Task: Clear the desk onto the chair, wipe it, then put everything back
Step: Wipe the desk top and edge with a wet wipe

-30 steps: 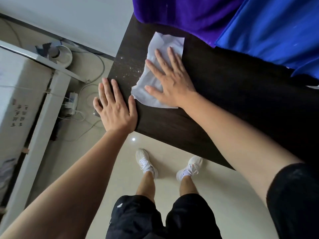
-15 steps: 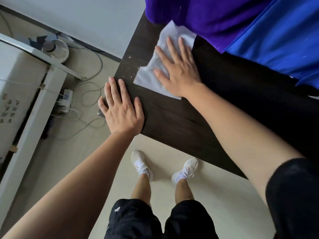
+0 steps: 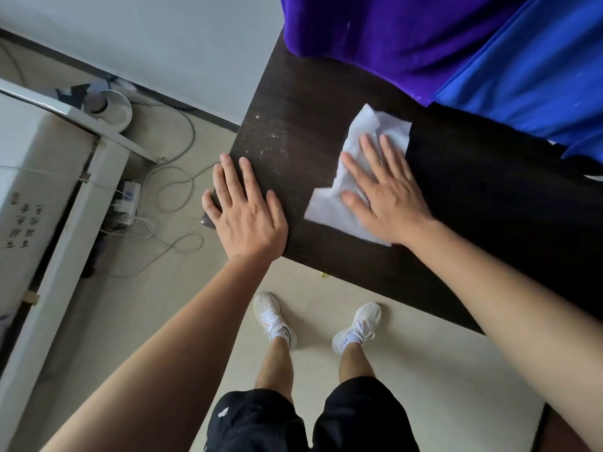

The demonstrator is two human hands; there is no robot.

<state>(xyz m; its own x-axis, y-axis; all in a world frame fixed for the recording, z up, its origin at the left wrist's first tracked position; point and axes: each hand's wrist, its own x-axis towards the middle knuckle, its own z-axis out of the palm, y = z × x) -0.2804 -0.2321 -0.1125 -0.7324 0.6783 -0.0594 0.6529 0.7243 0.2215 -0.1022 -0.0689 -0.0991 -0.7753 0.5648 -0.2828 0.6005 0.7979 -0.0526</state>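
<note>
A dark wooden desk (image 3: pixel 326 252) runs from the upper middle to the lower right. My right hand (image 3: pixel 383 187) lies flat, fingers spread, pressing a crumpled white wipe (image 3: pixel 336 207) onto the desk top. My left hand (image 3: pixel 244 210) rests flat and empty on the desk's left corner, fingers apart. Pale dust specks (image 3: pixel 270 138) lie on the desk just beyond my left hand.
Purple cloth (image 3: pixel 391 34) and blue cloth (image 3: pixel 538 76) hang over the desk's far edge. On the floor to the left are a power strip with tangled cables (image 3: pixel 127 200), a white appliance (image 3: pixel 32 177) and a round fan base (image 3: pixel 111 109). My feet stand below the desk edge.
My right hand has slid the wipe to the right and nearer to me along the desk, away from the purple cloth. My left hand stays on the corner.
</note>
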